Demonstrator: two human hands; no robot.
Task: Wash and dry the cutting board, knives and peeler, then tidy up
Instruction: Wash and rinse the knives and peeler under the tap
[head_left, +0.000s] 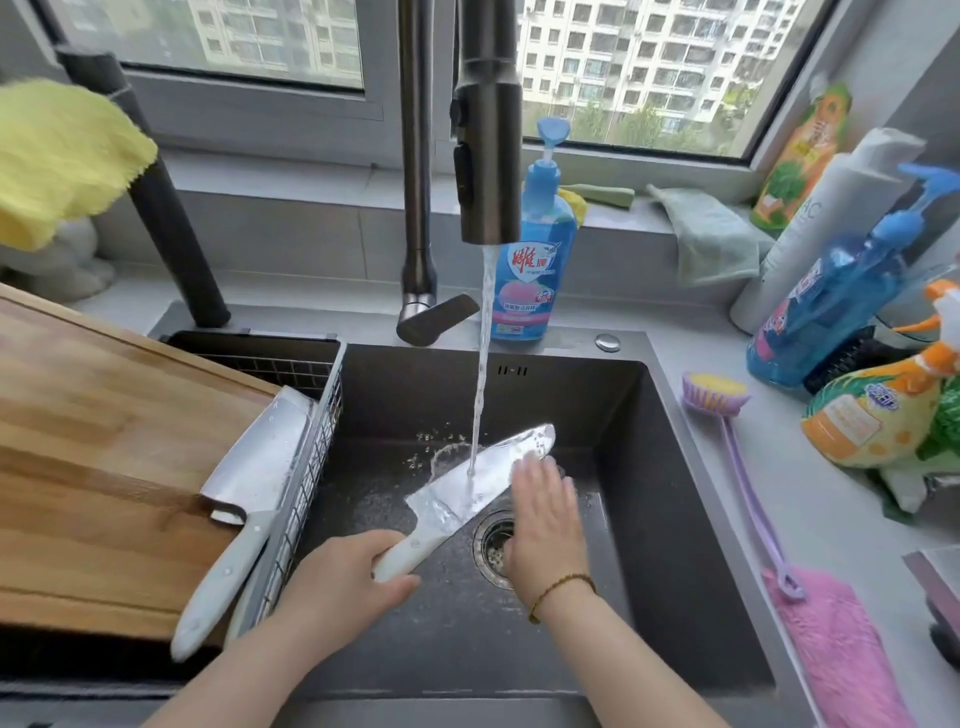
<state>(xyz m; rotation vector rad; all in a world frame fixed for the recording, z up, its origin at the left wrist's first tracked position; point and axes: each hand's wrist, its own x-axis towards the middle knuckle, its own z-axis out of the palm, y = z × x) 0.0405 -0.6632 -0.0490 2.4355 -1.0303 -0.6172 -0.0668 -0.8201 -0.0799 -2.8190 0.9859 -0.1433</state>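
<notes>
A white-handled knife (467, 486) lies slanted over the dark sink (654, 467), its blade under the running water from the faucet (488, 156). My left hand (348, 582) grips its handle. My right hand (545, 525) is flat, fingers straight, touching the right side of the blade near the tip. A second white-handled knife (244, 499) rests across the wooden cutting board (104, 441) and the wire basket (311, 441) at the left. No peeler is in view.
A blue dish soap bottle (535, 260) stands behind the sink. A purple brush (727, 415) and pink cloth (841, 649) lie on the right counter beside several bottles. A yellow cloth (57, 156) hangs at the upper left. A green cloth (711, 234) is on the sill.
</notes>
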